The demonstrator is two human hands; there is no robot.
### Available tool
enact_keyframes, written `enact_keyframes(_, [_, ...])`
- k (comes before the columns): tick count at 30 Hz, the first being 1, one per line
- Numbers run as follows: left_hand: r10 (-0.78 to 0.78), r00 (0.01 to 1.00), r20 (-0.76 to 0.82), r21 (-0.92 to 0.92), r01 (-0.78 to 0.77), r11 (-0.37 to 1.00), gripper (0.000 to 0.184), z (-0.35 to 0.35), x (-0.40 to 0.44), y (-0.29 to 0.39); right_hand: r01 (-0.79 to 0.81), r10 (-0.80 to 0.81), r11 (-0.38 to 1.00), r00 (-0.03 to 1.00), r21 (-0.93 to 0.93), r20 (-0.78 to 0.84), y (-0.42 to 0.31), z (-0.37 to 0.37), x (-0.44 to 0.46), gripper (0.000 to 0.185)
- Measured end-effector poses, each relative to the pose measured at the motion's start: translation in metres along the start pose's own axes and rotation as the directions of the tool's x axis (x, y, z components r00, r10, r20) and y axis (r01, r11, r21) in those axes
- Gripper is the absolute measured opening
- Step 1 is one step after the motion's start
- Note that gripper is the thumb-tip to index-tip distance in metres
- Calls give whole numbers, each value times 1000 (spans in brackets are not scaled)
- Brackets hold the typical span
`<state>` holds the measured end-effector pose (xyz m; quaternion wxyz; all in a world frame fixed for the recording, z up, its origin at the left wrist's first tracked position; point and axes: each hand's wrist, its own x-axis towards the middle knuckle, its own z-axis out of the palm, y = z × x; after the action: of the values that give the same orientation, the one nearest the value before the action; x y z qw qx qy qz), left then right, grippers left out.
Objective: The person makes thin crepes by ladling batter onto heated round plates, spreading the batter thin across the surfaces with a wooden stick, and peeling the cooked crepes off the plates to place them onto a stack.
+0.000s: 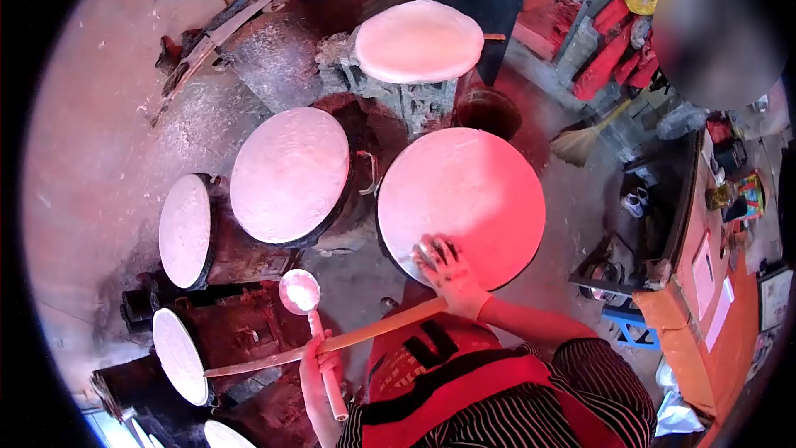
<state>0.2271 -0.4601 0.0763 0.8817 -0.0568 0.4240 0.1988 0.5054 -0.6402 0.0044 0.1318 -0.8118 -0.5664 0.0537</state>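
Observation:
My left hand [323, 358] is closed around the handle of a ladle [299, 291], whose round bowl points up and away from me. A long flat wooden stick [365, 333] runs past this hand, from a small pale disc at the lower left to my right wrist. My right hand [448, 272] lies with fingers spread on the near edge of a large round pale disc [464, 199]; dark smudges mark its fingers. Whether its palm touches the stick's end is hidden.
More pale round discs stand left, one large [290, 176] and one narrower [185, 231]. Another [419, 41] rests on blocks at the back. A bucket [489, 114] and a broom [580, 143] are behind. An orange-sided table [676, 340] stands right.

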Motion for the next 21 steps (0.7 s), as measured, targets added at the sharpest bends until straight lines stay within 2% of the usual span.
enact_keyframes(1, [2, 1000, -13, 27, -1, 1000, 19, 3, 1, 4, -39, 39, 999, 999, 16, -15, -7, -1, -4, 81])
enact_keyframes(4, [11, 1000, -29, 108, -8, 994, 18, 3, 2, 17, -172, 199, 975, 958, 140, -206, -8, 20, -8, 75])
enact_keyframes(7, [2, 1000, -27, 169, 3, 986, 18, 1, 9, 32, -227, 237, 972, 934, 68, -267, -6, 29, -15, 63])
enact_keyframes(8, [-2, 1000, -31, 183, 7, 983, 18, 0, 10, 37, -262, 271, 963, 919, 69, -287, -11, 32, -16, 56])
enact_keyframes(11, [-28, 999, -46, 204, 37, 978, 16, 2, 12, 48, -327, 349, 937, 891, 122, -291, -47, 11, 0, 52])
enact_keyframes(14, [-94, 995, -15, 174, 95, 980, 15, -4, 16, 65, -260, 281, 960, 903, 107, -326, -44, 17, 0, 45])
enact_keyframes(17, [-89, 996, -29, 217, 94, 972, 15, -8, 23, 77, -95, 126, 990, 933, 109, -336, -33, 43, -10, 32])
enact_keyframes(20, [-80, 996, -27, 257, 85, 963, 15, -14, 32, 84, -104, 110, 994, 923, 35, -368, -37, 51, -12, 20])
enact_keyframes(21, [-89, 995, -35, 238, 95, 967, 15, -15, 34, 85, -153, 159, 987, 910, 47, -382, -39, 49, -12, 20])
